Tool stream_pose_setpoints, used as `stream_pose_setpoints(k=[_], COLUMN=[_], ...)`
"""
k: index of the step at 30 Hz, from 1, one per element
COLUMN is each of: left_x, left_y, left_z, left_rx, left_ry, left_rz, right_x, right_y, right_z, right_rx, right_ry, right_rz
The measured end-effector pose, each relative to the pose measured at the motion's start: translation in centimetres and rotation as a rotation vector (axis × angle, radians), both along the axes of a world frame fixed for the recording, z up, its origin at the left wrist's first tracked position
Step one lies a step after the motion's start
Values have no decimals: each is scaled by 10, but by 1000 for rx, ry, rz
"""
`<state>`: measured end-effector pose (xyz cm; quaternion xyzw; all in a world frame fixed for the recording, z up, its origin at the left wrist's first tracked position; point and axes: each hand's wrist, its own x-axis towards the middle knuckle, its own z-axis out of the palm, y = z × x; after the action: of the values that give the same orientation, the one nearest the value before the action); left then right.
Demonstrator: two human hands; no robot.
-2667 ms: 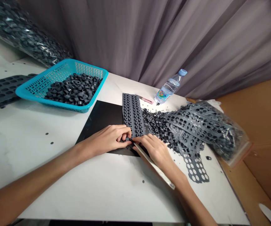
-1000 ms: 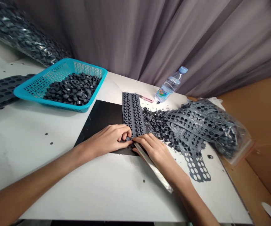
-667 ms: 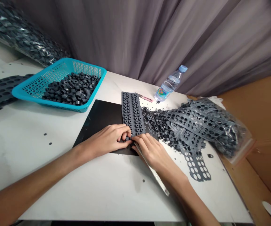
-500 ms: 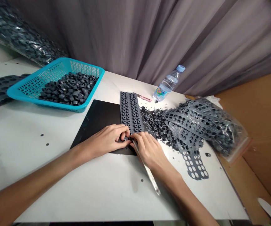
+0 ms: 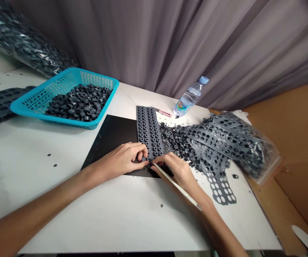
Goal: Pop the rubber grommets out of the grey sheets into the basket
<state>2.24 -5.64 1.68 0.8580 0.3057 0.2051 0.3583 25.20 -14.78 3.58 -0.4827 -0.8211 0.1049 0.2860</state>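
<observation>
A dark grey moulded rubber strip (image 5: 149, 130) with rows of raised rings lies on a black mat (image 5: 116, 134). My left hand (image 5: 128, 157) is closed at its near end, thumb and curled fingers around a small grey rubber ring (image 5: 143, 159). Fingertips of my right hand (image 5: 179, 167) are pinched on a slim pale stick-like tool (image 5: 179, 187). Its front end meets the near edge of the strip beside my left thumb, and its rear end reaches back over my right wrist. The exact tip is too small to make out.
A turquoise basket (image 5: 109, 107) of dark rings stands at the left, before a large filled plastic bag (image 5: 22, 44). Loose rings (image 5: 183, 142), perforated sheets (image 5: 223, 132) and another bag (image 5: 263, 164) lie right. A pink cutter (image 5: 164, 112) and water bottle (image 5: 188, 98) sit behind.
My right hand has turned and shifted slightly right, and the rear end of the pale tool has swung right and up towards my wrist. The left hand stays almost still.
</observation>
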Motion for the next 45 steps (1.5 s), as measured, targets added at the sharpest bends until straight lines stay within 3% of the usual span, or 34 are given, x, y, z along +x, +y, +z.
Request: stream_pose_setpoints(k=[20,28,33,38,42,45], left_x=[0,0,2,0,-5,-11], left_y=[0,-2,-2,0,1,1], left_z=[3,3,3,2,8,17], left_rx=[-12,-18,-31,-39,-33,-56], left_ry=[2,6,8,5,37,63], left_rz=[6,11,8,-6,-57,-98], right_x=[-8,-16,-18,17,38,30], right_y=[3,-1,0,9,11,8], right_z=[-7,-23,-22,-16,-13,-7], right_rx=[219,254,250,262,196,96], right_ry=[-316,-515,-432,-276,-275,-118], right_rz=[10,-52,-207,-624,-610,-506])
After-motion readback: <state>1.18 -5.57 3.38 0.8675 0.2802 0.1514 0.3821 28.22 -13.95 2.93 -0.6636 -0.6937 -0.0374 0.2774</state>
